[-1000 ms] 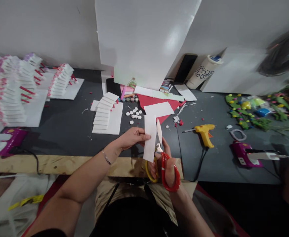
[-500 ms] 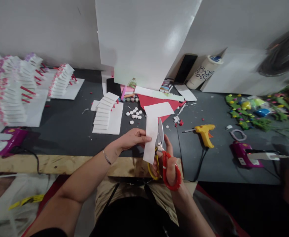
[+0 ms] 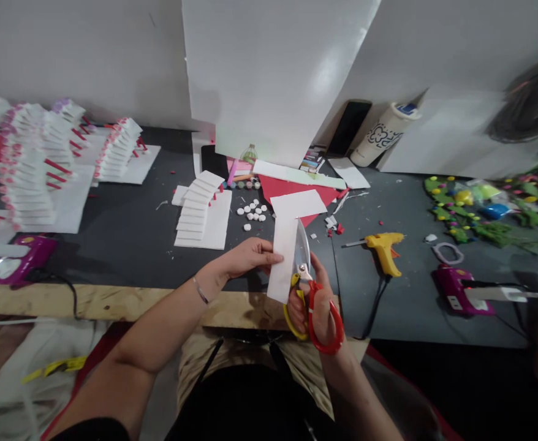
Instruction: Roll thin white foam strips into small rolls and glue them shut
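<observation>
My left hand pinches the left edge of a strip of white paper, held over the table's front edge. In my right hand is a pair of scissors with one red and one yellow handle. The blades lie along the strip's right edge, pointing away from me. Beyond the strip, another white paper piece rests over a red sheet. Left of it are several small white discs and a fan of stepped white pieces on a white base.
A yellow glue gun lies right of my hands, its cord running off the front. Purple power strips sit at both sides. Finished-looking white staircase models stand at left. A cup and phone lean at the back.
My right hand and the scissors have shifted slightly right, and the handles look closer together. The strip appears wider toward me. My left hand keeps its pinch in nearly the same place.
</observation>
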The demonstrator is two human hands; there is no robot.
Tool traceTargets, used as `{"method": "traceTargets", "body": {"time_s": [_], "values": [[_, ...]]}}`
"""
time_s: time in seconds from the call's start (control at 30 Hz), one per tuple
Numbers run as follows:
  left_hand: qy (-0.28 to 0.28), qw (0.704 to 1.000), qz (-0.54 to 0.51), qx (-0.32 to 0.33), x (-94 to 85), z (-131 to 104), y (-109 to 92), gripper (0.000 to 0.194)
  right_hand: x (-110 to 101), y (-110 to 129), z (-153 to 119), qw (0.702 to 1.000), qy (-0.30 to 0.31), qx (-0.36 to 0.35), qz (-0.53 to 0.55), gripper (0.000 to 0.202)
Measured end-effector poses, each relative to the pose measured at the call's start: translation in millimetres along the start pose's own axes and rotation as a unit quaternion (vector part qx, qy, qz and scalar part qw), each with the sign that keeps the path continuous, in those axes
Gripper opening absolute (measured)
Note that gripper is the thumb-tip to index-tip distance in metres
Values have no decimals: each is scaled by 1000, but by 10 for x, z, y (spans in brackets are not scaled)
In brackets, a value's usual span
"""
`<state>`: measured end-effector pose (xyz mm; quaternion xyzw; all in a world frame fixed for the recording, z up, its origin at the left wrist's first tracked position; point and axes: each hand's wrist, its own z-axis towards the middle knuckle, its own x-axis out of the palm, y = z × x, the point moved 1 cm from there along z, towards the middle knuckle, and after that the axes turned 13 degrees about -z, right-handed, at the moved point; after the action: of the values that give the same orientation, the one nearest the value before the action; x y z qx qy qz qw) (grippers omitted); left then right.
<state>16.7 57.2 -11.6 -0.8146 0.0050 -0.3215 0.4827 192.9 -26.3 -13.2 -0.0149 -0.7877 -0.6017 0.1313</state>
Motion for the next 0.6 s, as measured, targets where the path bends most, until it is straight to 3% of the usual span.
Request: {"method": "traceTargets", "body": {"time_s": [0.17,0.33,0.47,0.6], "values": [[9,999,31,-18,-5,10,26,34,-66,98,0,1000,-16,-21,0,81],[-46,998,-31,22,-30,46,30,32,-519,327,247,986,-50,-59,-145,88],[-122,987,-83,68,-74,77,10,32,-1004,590,554,922,-146,-82,-350,109],[-181,970,-122,104,-106,92,-11,34,-1323,626,867,825,-158,-52,-539,90]]}}
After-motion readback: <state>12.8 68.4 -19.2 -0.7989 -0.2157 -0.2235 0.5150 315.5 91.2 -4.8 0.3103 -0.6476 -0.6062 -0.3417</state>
